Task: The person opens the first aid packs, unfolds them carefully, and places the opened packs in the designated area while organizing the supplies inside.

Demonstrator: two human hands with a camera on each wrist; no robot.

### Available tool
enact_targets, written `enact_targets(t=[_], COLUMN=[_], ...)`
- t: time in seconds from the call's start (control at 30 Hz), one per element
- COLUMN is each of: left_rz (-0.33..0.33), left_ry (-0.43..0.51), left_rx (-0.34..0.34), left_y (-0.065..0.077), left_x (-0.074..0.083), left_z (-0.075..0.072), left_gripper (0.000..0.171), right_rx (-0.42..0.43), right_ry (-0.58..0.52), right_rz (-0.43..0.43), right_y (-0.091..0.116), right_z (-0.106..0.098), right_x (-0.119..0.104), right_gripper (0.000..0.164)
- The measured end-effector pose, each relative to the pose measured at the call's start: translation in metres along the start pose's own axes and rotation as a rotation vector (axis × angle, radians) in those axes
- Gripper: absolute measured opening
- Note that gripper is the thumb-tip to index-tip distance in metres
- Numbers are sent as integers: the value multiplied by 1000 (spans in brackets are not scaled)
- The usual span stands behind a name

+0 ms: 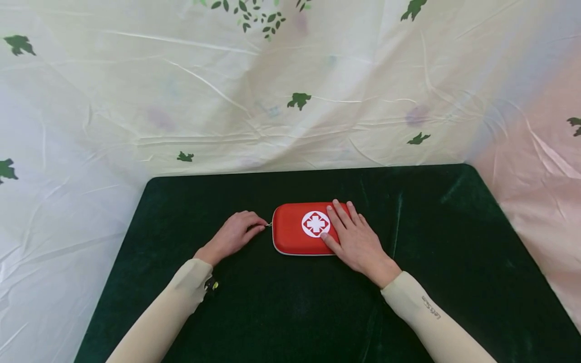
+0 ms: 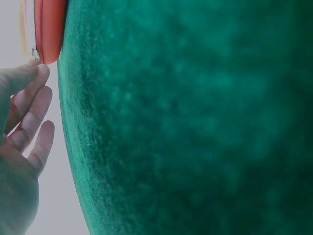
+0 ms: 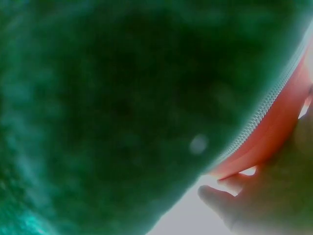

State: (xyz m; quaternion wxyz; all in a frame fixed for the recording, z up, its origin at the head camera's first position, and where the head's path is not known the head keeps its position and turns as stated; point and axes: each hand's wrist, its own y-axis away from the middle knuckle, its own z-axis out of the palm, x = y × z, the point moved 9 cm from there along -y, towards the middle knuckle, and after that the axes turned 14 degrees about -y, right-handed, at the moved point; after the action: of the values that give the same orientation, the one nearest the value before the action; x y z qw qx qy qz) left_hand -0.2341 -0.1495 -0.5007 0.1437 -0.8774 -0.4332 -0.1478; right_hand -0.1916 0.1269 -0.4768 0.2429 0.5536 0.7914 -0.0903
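A red zippered first aid case (image 1: 290,229) with a white cross emblem lies flat near the middle of the dark green table. At its left end my left hand (image 1: 236,233) pinches the small metal zipper pull (image 1: 269,225) between thumb and forefinger. The left wrist view shows that pull (image 2: 34,53) at the fingertips, beside the case's red end (image 2: 49,29). My right hand (image 1: 358,242) rests on the right part of the case with its fingers spread and straight. In the right wrist view the pale zipper (image 3: 257,117) runs along the case's edge.
Dark green velvet cloth (image 1: 281,307) covers the table, whose far corners are rounded. A pale curtain (image 1: 218,111) with green leaf and bird prints hangs behind it and down both sides. Something small and dark (image 1: 211,285) sits at the left cuff.
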Motion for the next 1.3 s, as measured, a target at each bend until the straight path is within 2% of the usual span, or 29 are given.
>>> enact_targets(t=[0.03, 0.1, 0.27, 0.33, 0.4, 0.73, 0.87, 0.97, 1.1, 1.23, 1.3], left_rz=[-5, 14, 20, 5, 11, 42, 41, 45, 14, -19, -4], left_ry=[8, -1, 5, 18, 16, 1, 0, -2, -22, -36, -33], left_rx=[-6, -26, -12, 8, 6, -37, -26, -24, -52, -78, -71], left_y=[1, 4, 6, 5, 6, 11, 13, 13, 14, 15, 15], left_x=[0, 9, 9, 2, 4, 20, 22, 28, 41, 44, 42], left_z=[1, -4, -2, 3, 2, -4, -5, -11, -20, -22, -20], left_gripper=[22, 24, 23, 21, 20, 22, 21, 20, 20, 21, 21], right_rx=[0, 2, 4, 3, 1, 6, 5, 3, 1, 4, 5], right_ry=[-1, -1, 6, 7, 8, 8, 7, 3, 1, 0, 0], right_rz=[-1, -1, 5, 7, 7, -1, 1, 4, 5, 6, 10], right_y=[0, 0, 0, 0, 0, 0, 0, 0, 0, -1, -1], right_z=[0, 0, 0, -1, 0, -1, -1, 0, -1, -1, -1], right_x=[0, 0, 0, 0, 0, -2, -2, -1, -1, -1, -1], right_gripper=[85, 85, 86, 86, 86, 86, 86, 86, 86, 86, 86])
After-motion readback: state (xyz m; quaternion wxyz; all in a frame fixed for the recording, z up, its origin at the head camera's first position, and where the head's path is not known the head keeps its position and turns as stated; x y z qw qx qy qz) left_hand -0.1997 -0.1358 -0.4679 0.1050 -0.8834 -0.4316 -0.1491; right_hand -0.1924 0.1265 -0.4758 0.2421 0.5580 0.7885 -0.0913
